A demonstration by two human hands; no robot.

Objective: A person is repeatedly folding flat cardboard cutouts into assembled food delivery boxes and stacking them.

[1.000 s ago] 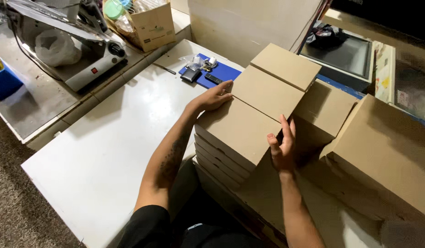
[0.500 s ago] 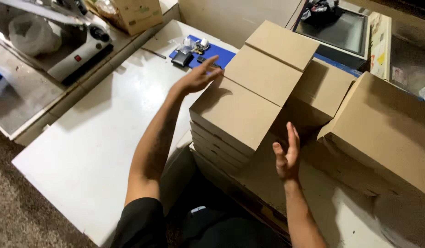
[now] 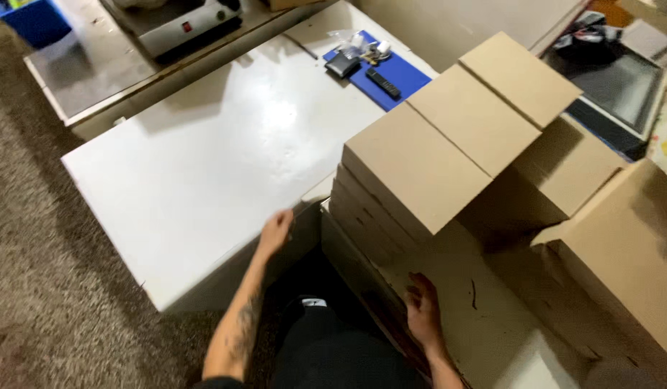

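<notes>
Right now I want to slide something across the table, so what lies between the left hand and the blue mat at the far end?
Head view: only bare white tabletop lies between the left hand and the blue mat.

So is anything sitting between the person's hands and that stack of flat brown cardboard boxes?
Nothing visible. The right hand rests on the flat brown cardboard sheet just below the stack of flat brown cardboard boxes. The left hand is at the white table's edge, with only open space toward the stack.
</notes>
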